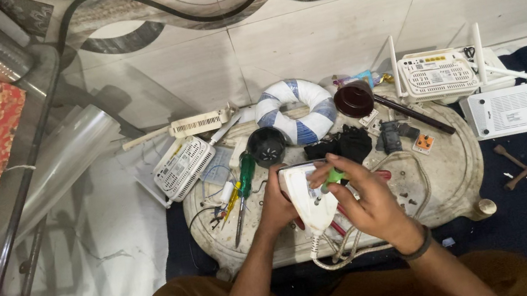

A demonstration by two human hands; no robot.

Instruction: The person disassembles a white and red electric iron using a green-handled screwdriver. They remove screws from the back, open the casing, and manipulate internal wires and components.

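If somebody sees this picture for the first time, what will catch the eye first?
First the two hands at the centre: the left hand holds a white device while the right hand works on it with a green-handled tool. Behind them, on the cluttered low table, lies a blue-and-white ring.

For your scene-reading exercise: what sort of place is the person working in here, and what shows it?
Probably a home floor used as an electronics repair spot: a low round table on tiled floor, opened white routers, a green-handled screwdriver, and a white device held in both hands.
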